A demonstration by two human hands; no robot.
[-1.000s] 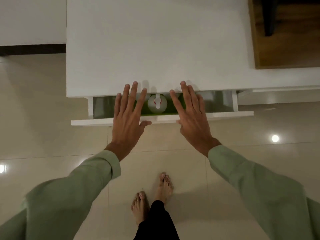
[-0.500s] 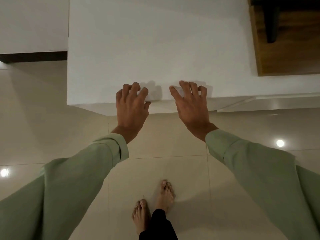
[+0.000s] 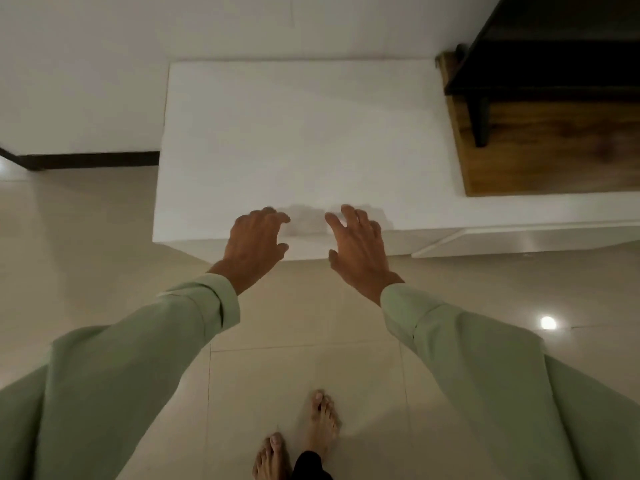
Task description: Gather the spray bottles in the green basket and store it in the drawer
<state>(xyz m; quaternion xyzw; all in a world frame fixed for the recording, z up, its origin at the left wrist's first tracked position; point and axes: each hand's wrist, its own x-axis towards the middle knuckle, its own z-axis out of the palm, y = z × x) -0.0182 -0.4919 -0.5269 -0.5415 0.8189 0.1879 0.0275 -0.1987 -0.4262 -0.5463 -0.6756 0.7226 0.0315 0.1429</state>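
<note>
The white cabinet (image 3: 304,140) stands in front of me with its drawer (image 3: 304,249) pushed fully in, so only the drawer's white front edge shows. The green basket and the spray bottles are hidden inside. My left hand (image 3: 254,244) hovers at the cabinet's front edge, fingers loosely curled and apart, holding nothing. My right hand (image 3: 356,244) is beside it, fingers spread, also empty. Whether either hand touches the cabinet is unclear.
A wooden surface (image 3: 540,150) with a dark shelf frame (image 3: 540,64) sits on the cabinet's right end. A lower white panel (image 3: 519,239) runs to the right. My bare feet (image 3: 301,441) stand on the glossy beige tile floor (image 3: 86,254).
The drawer, slightly open a second ago with the green basket and a white bottle visible, has been pushed shut. Both hands have lifted back from the cabinet edge and their fingers have loosened.
</note>
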